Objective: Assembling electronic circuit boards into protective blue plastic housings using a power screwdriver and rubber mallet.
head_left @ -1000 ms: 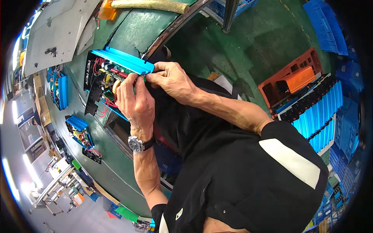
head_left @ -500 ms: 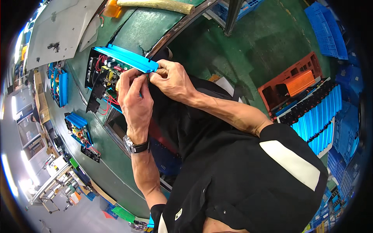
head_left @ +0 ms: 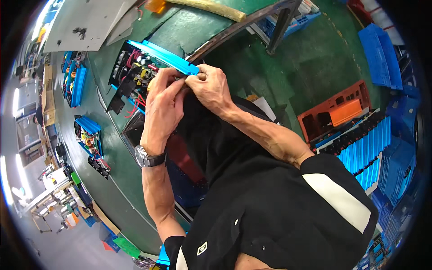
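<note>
A blue metal housing (head_left: 164, 57) with a circuit board (head_left: 145, 75) of coils, capacitors and red wires beside it lies at the edge of the green bench. My right hand (head_left: 212, 89) has its thumb and curled fingers closed on the near right end of this housing. Right next to it, my left hand (head_left: 163, 105) is pinched at the same end, over part of the board. Whatever sits between the left fingertips is hidden. Black end plates (head_left: 120, 92) stick out on the board's left side.
Similar blue units (head_left: 77, 86) and an opened one (head_left: 89, 135) lie further left on the bench (head_left: 112, 180). A wooden handle (head_left: 209, 8) rests at the top. On the right stand an orange-red crate (head_left: 310, 123), stacked blue housings (head_left: 364, 144) and blue crates (head_left: 380, 56).
The whole view has shifted, so bench and housing appear a little further right and higher. Both hands stay at the housing's end, with the left fingers slightly rearranged.
</note>
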Demonstrator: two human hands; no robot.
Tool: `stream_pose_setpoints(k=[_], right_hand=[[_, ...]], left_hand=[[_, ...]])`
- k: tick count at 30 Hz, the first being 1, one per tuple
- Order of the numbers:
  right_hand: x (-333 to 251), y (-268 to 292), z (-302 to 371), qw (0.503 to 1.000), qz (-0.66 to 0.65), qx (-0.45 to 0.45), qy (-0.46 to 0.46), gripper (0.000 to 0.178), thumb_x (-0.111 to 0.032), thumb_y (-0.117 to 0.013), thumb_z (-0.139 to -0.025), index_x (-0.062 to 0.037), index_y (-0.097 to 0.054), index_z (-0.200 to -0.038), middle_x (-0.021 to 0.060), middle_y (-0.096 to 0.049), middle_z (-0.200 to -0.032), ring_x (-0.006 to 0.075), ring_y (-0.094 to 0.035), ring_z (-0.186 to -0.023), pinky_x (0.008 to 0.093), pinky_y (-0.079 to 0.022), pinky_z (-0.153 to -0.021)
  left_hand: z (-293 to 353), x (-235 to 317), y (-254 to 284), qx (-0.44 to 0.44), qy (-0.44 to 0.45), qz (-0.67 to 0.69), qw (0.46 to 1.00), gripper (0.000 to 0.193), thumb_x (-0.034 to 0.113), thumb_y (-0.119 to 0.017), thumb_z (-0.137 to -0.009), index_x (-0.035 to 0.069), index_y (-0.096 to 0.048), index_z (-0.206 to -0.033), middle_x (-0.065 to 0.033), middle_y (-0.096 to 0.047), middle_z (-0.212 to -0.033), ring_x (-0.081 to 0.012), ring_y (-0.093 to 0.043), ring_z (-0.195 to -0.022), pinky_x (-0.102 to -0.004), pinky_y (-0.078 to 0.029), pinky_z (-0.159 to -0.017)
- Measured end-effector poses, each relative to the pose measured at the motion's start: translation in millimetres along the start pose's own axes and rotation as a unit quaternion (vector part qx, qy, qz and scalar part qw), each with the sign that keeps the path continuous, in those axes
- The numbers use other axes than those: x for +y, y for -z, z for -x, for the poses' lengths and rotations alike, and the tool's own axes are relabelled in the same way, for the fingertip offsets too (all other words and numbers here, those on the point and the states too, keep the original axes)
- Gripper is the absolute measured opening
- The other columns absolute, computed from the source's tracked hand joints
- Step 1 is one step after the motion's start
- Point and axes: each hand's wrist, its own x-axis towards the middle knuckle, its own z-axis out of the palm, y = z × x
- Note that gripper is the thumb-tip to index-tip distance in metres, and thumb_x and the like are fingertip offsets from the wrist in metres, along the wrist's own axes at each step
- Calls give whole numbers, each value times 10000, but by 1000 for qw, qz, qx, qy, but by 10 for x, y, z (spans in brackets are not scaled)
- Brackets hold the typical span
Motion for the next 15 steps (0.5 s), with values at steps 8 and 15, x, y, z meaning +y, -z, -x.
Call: stream_pose_setpoints(k=[8, 15], right_hand=[[-102, 503, -142, 975, 3, -220, -41, 411, -215, -739, -953, 38, -652, -1265, -27, -634, -800, 40, -529, -701, 237, -467, -642], [-1103, -91, -472, 883, 161, -224, 381, 414, -187, -697, -972, 18, -606, -1320, 173, -747, -988, 238, -713, -883, 351, -551, -816]], left_hand=[[952, 5, 107, 233, 39, -151, 960, 1065, 469, -945, -656, 36, -476, -1508, -224, -418, -1535, -409, -450, -1381, -498, -411, -1121], [1140, -508, -402, 297, 32, -263, 917, 560, 59, -813, -775, 154, -658, -1305, -206, -515, -1441, -380, -504, -1356, -537, -404, -1131]])
